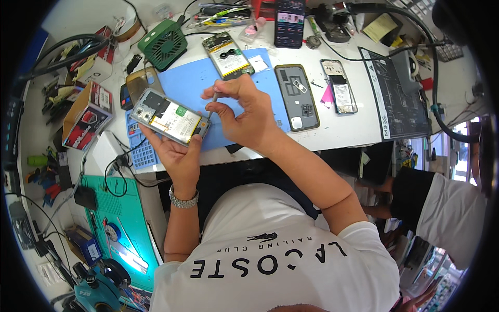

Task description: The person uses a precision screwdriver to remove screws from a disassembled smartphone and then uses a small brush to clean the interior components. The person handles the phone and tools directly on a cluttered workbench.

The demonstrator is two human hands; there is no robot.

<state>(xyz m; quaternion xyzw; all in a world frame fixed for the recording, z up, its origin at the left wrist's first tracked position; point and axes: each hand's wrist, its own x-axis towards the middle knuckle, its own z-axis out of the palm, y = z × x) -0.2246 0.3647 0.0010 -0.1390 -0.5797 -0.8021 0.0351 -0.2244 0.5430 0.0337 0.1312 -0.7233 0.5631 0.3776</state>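
Observation:
My left hand point(179, 160) holds an opened smartphone point(170, 117) from below, its back off and its white battery and dark upper board cover showing. The phone is tilted over the left edge of the blue work mat point(179, 78). To the right of it, my right hand point(249, 112) is raised with thumb and fingers curled in a pinch. A small greyish piece point(215, 96) shows at those fingertips, too small to name. Beyond my right hand, another opened phone point(227, 55) lies on the mat. A dark phone back cover point(297, 97) rests at the mat's right edge.
A green fan point(162, 47) stands at the back left, near a cardboard box point(88, 115). Another opened phone point(339, 87) and a black mat point(392, 93) lie to the right. A lit phone point(289, 23) stands at the back. A teal microscope point(99, 292) is lower left; another person point(442, 208) is at right.

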